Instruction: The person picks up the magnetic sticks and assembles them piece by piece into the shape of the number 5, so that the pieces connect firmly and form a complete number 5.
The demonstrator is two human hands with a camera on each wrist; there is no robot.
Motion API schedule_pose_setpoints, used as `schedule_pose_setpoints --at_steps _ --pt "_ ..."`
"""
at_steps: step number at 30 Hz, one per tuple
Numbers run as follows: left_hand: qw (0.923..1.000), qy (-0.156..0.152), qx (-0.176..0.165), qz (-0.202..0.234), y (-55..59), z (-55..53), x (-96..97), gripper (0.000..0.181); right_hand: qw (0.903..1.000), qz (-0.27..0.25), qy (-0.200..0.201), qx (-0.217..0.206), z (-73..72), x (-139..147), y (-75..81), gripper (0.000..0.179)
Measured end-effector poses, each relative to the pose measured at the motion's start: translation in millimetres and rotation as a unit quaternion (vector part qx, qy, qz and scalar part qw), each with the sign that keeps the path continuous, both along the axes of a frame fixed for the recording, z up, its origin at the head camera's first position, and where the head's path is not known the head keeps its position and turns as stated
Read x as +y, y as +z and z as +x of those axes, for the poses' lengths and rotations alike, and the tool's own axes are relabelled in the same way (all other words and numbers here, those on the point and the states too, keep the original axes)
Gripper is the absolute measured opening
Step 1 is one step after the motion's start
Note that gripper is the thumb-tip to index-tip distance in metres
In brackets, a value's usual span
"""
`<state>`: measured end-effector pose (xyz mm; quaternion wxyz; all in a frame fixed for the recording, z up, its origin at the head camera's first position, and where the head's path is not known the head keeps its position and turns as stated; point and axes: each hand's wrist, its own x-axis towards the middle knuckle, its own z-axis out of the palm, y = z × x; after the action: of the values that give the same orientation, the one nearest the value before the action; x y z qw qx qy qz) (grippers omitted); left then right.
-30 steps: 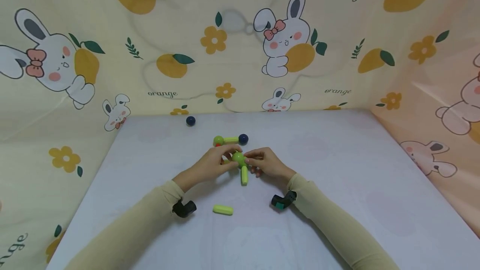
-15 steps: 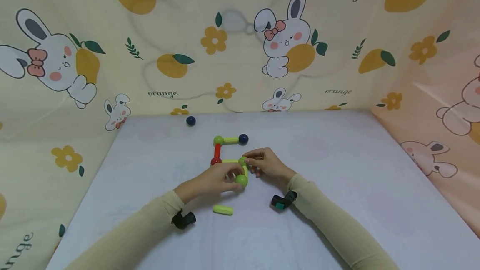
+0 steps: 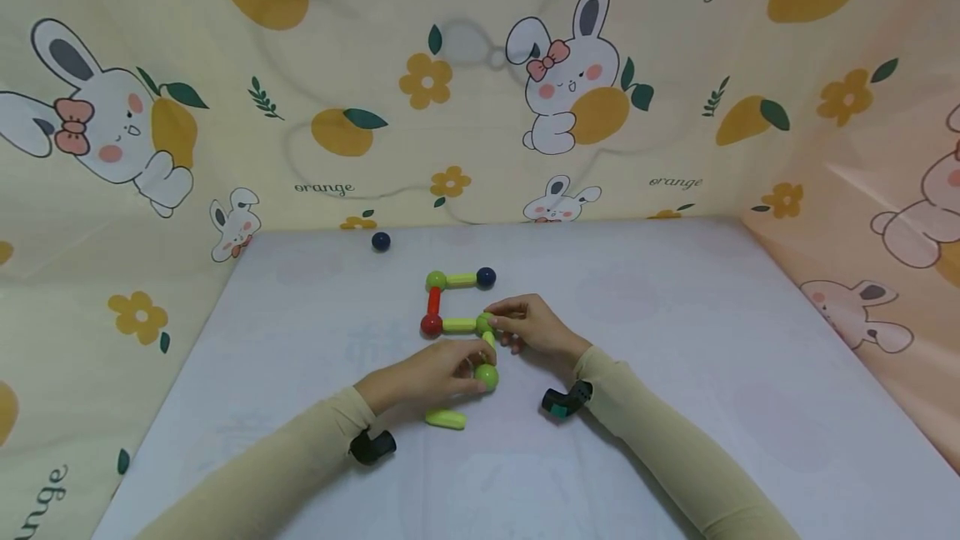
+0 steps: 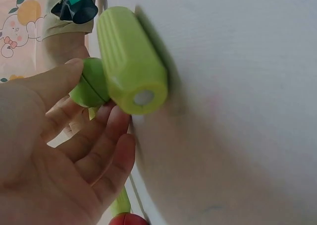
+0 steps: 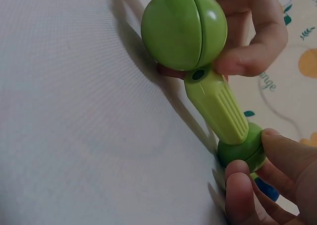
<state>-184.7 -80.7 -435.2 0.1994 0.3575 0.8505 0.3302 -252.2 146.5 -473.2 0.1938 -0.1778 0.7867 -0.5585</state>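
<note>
My left hand [image 3: 442,369] pinches a green ball [image 5: 184,29] between thumb and fingers. The ball sits right at the near end of a light-green magnetic rod [image 5: 218,108]. Thumb and fingers of my right hand [image 3: 542,330] grip another green ball [image 5: 242,148] at the rod's far end. From that ball a second light-green rod [image 3: 460,325] runs left to a red ball [image 3: 431,324]. A red rod [image 3: 434,301] leads away to a green ball [image 3: 436,280], joined by a light-green rod [image 3: 461,281] to a dark blue ball [image 3: 486,277].
A loose light-green rod [image 3: 446,420] lies on the white table [image 3: 675,315] nearer me, large in the left wrist view. One separate dark blue ball [image 3: 381,242] sits by the back edge. Printed cloth walls [image 3: 480,90] stand behind and at the sides.
My left hand has carried its green ball from beside the right hand toward me, to the near end of the rod. My right hand stays on its ball.
</note>
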Motion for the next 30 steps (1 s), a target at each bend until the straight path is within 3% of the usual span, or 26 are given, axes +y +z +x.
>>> schedule_pose_setpoints --at_steps 10,30 --pt "0.9994 0.022 -0.025 -0.004 -2.8 -1.5 1.1 0.037 1.0000 0.004 0.001 -0.003 -1.5 1.1 -1.1 0.035" --pt "0.9995 0.014 -0.027 0.001 -2.7 -3.7 -1.4 0.035 1.0000 0.005 -0.005 -0.007 -1.5 0.5 -1.6 0.036"
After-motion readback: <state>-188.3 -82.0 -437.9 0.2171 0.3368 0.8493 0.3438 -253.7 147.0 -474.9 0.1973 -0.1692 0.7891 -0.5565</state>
